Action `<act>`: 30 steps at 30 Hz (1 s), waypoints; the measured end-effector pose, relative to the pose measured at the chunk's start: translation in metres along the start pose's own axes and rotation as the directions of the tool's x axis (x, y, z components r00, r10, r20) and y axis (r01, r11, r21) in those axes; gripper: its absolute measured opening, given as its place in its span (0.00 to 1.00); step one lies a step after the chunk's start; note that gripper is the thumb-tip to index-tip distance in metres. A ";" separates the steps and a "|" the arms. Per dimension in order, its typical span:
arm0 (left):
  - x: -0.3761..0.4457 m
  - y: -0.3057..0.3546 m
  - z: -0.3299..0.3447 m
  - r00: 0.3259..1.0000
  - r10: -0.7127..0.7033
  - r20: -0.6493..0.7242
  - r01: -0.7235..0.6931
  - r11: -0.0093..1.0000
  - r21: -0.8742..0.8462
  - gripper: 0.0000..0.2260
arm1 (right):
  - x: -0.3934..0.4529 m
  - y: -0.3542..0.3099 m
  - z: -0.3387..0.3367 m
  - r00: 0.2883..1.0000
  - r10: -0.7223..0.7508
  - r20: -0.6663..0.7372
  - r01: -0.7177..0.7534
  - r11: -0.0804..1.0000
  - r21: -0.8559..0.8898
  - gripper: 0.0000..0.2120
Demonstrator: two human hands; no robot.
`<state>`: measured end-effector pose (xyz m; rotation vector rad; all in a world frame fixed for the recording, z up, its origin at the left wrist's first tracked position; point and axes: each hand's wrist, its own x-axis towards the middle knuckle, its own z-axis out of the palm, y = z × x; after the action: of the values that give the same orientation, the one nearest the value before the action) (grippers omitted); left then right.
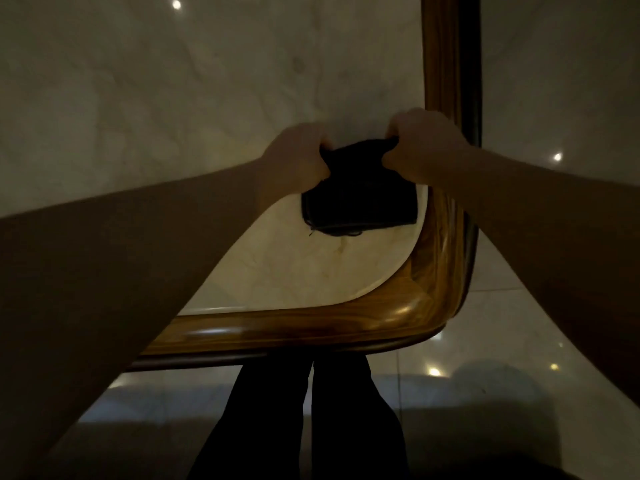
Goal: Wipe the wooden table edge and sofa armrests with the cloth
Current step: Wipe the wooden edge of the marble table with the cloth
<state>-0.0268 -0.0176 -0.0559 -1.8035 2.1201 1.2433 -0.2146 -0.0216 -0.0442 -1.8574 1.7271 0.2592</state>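
Nearest of all, at the bottom of the view, are the person's two dark legs (311, 420), standing on a shiny floor (502, 341) with little light spots on it.

Just past the legs is the wooden table edge (277, 332). It runs along the near side, bends round a smooth corner on the right, and then goes off along the right side to the far end. Inside the wood sits a pale stone top (294, 271).

A bit farther in, close to the right side of the wooden edge, is the dark cloth (360, 199). It hangs down from both hands, and its bottom part seems to rest on the stone top, though the room is dim and it is hard to be sure. The cloth is just beside the wood, not on it.

The left hand (298, 161) has its fingers curled round the left top corner of the cloth. The right hand (422, 150) pinches the right top corner in the same way. Both hold it tight, and the top of the cloth stretches between them.

I think the wiping is not under way at this moment. The hands look busy getting the cloth ready, maybe folding it. The wooden edge is left to wipe. No sofa shows here, so the armrests are left too.
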 end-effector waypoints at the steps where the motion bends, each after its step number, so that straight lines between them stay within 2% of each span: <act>1: -0.007 0.002 -0.001 1.000 0.009 0.006 -0.010 1.000 0.021 0.08 | -0.010 0.000 -0.003 1.000 0.013 0.017 -0.013 1.000 0.013 0.12; 5: -0.051 0.026 -0.015 0.993 0.097 0.066 -0.103 0.991 0.090 0.08 | -0.063 -0.011 -0.020 0.998 0.063 -0.005 -0.063 0.996 0.069 0.09; 9: -0.098 0.056 -0.039 0.977 0.147 0.153 -0.173 0.970 0.171 0.09 | -0.123 -0.026 -0.048 0.996 0.087 0.035 -0.089 0.994 0.070 0.09; 12: -0.127 0.076 -0.057 0.971 0.160 0.175 -0.197 0.955 0.221 0.08 | -0.164 -0.034 -0.072 0.991 0.122 0.063 -0.125 0.991 0.053 0.09; 18: -0.166 0.127 -0.103 0.940 0.286 0.187 -0.329 0.905 0.271 0.12 | -0.233 -0.053 -0.120 0.973 0.230 0.027 -0.231 0.972 0.040 0.10; 24: -0.190 0.196 -0.136 0.857 0.465 0.222 -0.515 0.779 0.358 0.08 | -0.304 -0.045 -0.160 0.937 0.341 -0.072 -0.331 0.935 0.127 0.09; 30: -0.229 0.310 -0.114 0.751 0.596 0.284 -0.660 0.692 0.294 0.08 | -0.409 0.007 -0.181 0.825 0.536 -0.179 -0.490 0.836 0.249 0.09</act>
<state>-0.1780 0.0815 0.3030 -0.7815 2.7405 0.9161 -0.3234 0.2277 0.3108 -1.2892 2.3232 0.0656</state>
